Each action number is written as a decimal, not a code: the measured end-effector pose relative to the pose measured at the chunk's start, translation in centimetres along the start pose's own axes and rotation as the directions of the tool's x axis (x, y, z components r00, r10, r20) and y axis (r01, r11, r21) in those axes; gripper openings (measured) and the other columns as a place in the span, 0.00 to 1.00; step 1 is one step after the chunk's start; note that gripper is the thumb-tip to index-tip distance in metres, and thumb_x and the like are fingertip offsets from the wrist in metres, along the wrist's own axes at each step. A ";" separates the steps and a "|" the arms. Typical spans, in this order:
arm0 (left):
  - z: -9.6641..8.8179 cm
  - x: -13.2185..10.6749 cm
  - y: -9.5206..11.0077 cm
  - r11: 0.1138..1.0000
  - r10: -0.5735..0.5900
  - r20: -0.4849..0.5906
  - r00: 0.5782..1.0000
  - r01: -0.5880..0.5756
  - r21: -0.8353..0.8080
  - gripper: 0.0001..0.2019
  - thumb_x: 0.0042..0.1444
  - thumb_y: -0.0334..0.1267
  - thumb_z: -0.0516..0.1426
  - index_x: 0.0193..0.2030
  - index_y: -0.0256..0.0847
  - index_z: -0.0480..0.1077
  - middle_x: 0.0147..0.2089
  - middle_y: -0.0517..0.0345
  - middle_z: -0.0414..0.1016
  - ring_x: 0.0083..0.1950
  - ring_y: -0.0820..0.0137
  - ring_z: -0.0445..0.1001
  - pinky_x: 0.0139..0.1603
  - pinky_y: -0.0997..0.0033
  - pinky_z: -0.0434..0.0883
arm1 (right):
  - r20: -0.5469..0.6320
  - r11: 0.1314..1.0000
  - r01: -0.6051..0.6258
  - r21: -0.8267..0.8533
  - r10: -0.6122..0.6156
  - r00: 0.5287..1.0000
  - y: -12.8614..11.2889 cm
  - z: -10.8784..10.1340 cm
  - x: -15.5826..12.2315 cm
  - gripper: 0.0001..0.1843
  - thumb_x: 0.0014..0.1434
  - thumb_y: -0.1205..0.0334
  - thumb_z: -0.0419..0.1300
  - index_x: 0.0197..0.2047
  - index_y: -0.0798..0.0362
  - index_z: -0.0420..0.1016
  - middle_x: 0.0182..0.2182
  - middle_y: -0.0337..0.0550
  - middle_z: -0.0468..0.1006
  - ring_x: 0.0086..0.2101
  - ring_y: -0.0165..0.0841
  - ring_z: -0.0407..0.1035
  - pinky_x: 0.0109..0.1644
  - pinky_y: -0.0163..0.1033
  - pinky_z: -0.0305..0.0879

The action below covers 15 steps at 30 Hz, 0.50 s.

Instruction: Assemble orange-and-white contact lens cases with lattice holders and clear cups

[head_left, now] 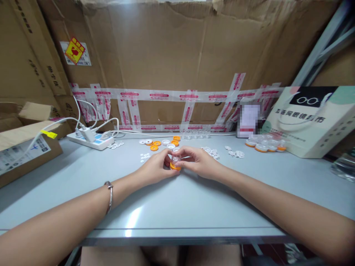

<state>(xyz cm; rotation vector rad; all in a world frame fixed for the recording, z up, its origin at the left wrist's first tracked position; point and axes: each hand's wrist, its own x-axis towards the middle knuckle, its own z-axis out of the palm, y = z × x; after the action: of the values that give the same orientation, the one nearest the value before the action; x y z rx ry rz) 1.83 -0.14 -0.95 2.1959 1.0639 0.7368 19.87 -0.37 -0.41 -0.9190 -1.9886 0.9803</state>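
two bare hands meeting over the middle of the counter [183, 207], and between them is one small clear plastic cylinder with a round orange base [175, 166]. fingers on both sides are grasping it: the left hand [159, 162] has thumb and fingers wrapped around its left side, low by the orange part, and the right hand [198, 161] pinches it from the other side, thumb across the front, forefinger up by the top.

my read is that the step in hand is fitting or seating the clear part on the orange base, with something whitish showing inside, though it's too small to tell what. if so, the next move calls for a steady left grip while the right presses or turns the top straight, no tipping.

as for which way it points: clear end up, orange end down toward the counter. long axis looks roughly upright, maybe a slight lean, can't say for sure with fingers covering so much. also can't tell if the base actually touches the counter.

just behind the hands are loose orange and white plastic rings [154, 148], and a cluster of clear-topped, orange-based round containers [261, 148] sits well off to the right.
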 end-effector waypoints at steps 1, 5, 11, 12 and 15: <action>0.0 0.0 0.0 1.000 -0.002 -0.004 1.000 0.002 0.003 0.18 0.47 0.41 0.59 0.43 0.39 0.63 0.33 0.59 0.71 0.33 0.70 0.70 0.32 0.72 0.66 | -0.002 1.000 -0.005 0.007 0.005 1.000 0.0 0.0 0.0 0.08 0.49 0.61 0.62 0.34 0.53 0.70 0.35 0.40 0.75 0.40 0.34 0.71 0.49 0.46 0.68; 0.2 0.0 -0.2 1.000 -0.008 -0.023 1.000 0.008 0.000 0.19 0.46 0.43 0.59 0.45 0.39 0.63 0.32 0.60 0.70 0.31 0.71 0.69 0.30 0.73 0.65 | -0.020 1.000 -0.006 0.024 0.006 1.000 0.0 0.3 -0.1 0.08 0.48 0.60 0.62 0.32 0.53 0.70 0.33 0.40 0.74 0.39 0.34 0.70 0.47 0.44 0.70; 0.5 -0.1 -0.4 1.000 -0.007 -0.028 1.000 0.006 -0.013 0.18 0.47 0.41 0.59 0.44 0.39 0.62 0.31 0.60 0.69 0.32 0.70 0.70 0.32 0.72 0.66 | -0.066 1.000 0.005 -0.026 -0.007 0.998 0.4 0.7 -0.2 0.08 0.48 0.60 0.62 0.30 0.53 0.69 0.31 0.39 0.73 0.36 0.33 0.70 0.44 0.43 0.69; 0.6 -0.1 -0.4 1.000 -0.009 -0.032 0.999 0.009 -0.009 0.18 0.47 0.40 0.58 0.44 0.39 0.62 0.31 0.60 0.70 0.32 0.70 0.70 0.32 0.72 0.66 | -0.074 0.999 0.017 -0.051 -0.021 0.997 0.5 0.7 -0.2 0.08 0.48 0.60 0.62 0.30 0.53 0.68 0.30 0.38 0.73 0.36 0.33 0.70 0.45 0.43 0.68; 0.6 -0.1 -0.2 1.000 -0.012 -0.041 0.999 0.012 -0.006 0.17 0.46 0.39 0.58 0.43 0.39 0.61 0.31 0.60 0.70 0.32 0.69 0.71 0.32 0.71 0.66 | -0.114 0.989 0.039 -0.141 -0.055 0.992 0.6 1.1 -0.2 0.09 0.48 0.60 0.63 0.29 0.53 0.66 0.30 0.38 0.72 0.35 0.32 0.69 0.43 0.42 0.66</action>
<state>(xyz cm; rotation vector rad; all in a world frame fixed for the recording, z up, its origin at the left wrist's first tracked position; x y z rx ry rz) 2.06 -0.31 -1.52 2.1763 1.0926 0.7821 19.23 -0.57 -1.42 -0.9776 -1.9885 0.7518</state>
